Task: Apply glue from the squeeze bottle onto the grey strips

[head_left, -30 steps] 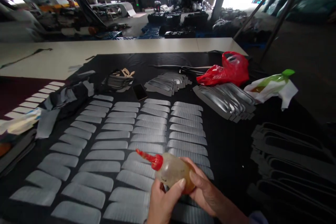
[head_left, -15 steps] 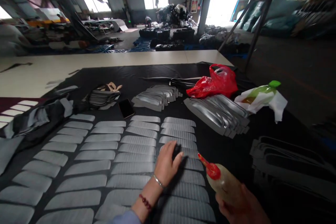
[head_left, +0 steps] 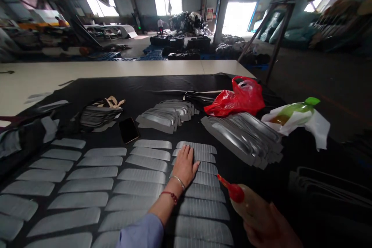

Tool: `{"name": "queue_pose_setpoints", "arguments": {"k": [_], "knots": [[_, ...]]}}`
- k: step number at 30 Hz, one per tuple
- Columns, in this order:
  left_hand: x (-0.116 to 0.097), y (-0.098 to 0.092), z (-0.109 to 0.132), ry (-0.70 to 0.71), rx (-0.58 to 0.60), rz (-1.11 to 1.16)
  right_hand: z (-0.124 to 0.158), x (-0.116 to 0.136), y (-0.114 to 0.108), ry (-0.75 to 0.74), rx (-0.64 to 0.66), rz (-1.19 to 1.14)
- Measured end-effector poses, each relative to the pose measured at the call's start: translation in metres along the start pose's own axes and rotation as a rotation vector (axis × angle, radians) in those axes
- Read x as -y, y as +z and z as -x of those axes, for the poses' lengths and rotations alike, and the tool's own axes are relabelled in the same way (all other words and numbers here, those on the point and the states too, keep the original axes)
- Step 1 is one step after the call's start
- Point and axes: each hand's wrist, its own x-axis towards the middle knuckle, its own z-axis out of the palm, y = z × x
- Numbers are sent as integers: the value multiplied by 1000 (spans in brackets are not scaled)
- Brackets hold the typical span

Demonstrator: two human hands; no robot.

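The left hand (head_left: pixel 184 166) is flat with its fingers a little apart, on or just over the top gray strips (head_left: pixel 203 210) in the line nearest me, while the right hand (head_left: pixel 279 228) wraps around a bottle (head_left: pixel 252 204), its red tip (head_left: pixel 236 192) near those strips.

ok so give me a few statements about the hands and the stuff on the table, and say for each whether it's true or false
1. The right hand holds a bottle. True.
2. The bottle is topped in blue. False: its nozzle is red.
3. The left hand is palm down over grey pieces. True.
4. The phone lies on a black sheet. True.
5. Nothing red lies to the right of the phone. False: a red bag does.
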Motion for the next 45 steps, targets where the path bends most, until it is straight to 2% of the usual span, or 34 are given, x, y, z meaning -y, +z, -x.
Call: {"name": "queue_pose_setpoints", "arguments": {"k": [4,6,13,18,22,28,32,37,42,45], "knots": [[4,6,1,1,34,-21,-16,8,16,-80,-112,-12],[3,7,1,-11,53,-36,-24,11,22,-114,-125,-2],[-2,6,2,-35,86,-76,-50,23,38,-154,141,230],[-4,2,3,-33,92,-72,-74,34,65,-335,177,517],[-7,-2,2,-94,69,-92,-89,46,99,-544,100,847],[-9,-4,3,-131,92,-50,-103,62,136,-702,120,1207],[-8,-3,3,-133,73,-33,-114,67,145,-863,134,1383],[-9,-3,3,-134,67,-5,-125,66,147,-991,188,1570],[-9,-6,1,-159,94,20,-129,62,152,-1185,244,1679],[-9,-7,1,-169,112,33,-128,61,157,-1243,287,1734]]}}
